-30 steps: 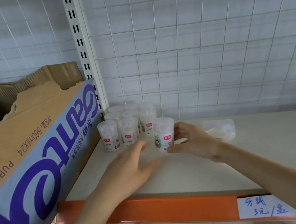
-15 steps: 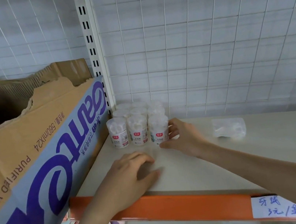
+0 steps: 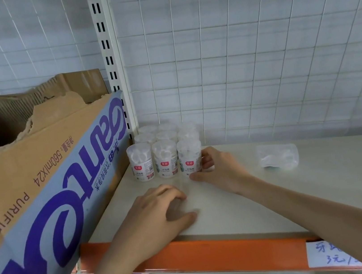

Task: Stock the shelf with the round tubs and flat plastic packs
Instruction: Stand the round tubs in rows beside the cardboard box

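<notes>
Head view: nine round tubs (image 3: pixel 166 160) stand upright in the middle left of the frame, packed three by three in the back corner of the shelf (image 3: pixel 277 192), between one blue-printed cardboard box (image 3: pixel 41 181) on the left and the wire grid (image 3: pixel 257 55) behind. One flat plastic pack (image 3: pixel 278 157) lies alone at the right of the frame, well apart from the tubs. One handwritten price label (image 3: pixel 329 255) sits on the orange rail (image 3: pixel 216 253) at lower right.

Two hands show. The right hand (image 3: pixel 220 168) grips the front-right tub (image 3: pixel 189 156), with the thumb at its base and the fingers curled against its right side. The tub stands on the shelf, touching its neighbour in the front row. The left hand (image 3: pixel 154 216) rests on the shelf near the rail, its fingers loosely curled and its thumb flat, holding nothing.

A second ago the right hand held this tub out in front of the group, apart from it, and the front row had only two tubs. Half a second ago the tub was already in line. The left hand, then stretched toward the tubs, has drawn back and curled.
</notes>
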A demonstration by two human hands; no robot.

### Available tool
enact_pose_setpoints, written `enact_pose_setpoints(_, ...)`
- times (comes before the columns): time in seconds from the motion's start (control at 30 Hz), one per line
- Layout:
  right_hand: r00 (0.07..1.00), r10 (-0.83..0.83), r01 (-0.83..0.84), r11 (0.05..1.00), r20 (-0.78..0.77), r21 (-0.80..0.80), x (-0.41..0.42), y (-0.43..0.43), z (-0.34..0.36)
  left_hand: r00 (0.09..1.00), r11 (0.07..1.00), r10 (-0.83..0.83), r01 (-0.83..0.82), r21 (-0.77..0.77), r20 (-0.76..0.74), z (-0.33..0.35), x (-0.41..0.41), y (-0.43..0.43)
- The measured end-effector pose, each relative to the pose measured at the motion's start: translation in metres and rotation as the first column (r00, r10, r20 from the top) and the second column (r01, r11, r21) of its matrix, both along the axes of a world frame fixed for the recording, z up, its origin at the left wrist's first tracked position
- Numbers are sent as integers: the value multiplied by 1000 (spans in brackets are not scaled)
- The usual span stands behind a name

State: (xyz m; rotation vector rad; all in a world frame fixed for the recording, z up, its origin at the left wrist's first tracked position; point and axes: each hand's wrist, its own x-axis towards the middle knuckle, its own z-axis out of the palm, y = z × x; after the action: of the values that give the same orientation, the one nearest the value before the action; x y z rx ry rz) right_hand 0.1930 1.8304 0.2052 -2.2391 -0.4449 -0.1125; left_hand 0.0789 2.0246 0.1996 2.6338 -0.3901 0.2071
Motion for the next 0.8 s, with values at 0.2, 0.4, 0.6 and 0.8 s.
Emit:
enact_pose_setpoints(0.2,997,3,2,999,-82,52,-4,-5,3,1000,1000,10,-10,-4,-29,2,-1,0)
enact_pose_setpoints(0.4,990,7,0,998,-138,57,-14,-20,18,997,1000,19,-19,-1,-79,6,-2,1)
enact_pose_setpoints(0.6,989,8,4,997,150,-77,-33,-59,36,997,996,21,-14,85,-80,15,-6,-6)
enact_pose_setpoints(0.8,892,-61,195,946,449,-258,-26,-126,42,999,971,37,-32,236,-17,29,3,-34)
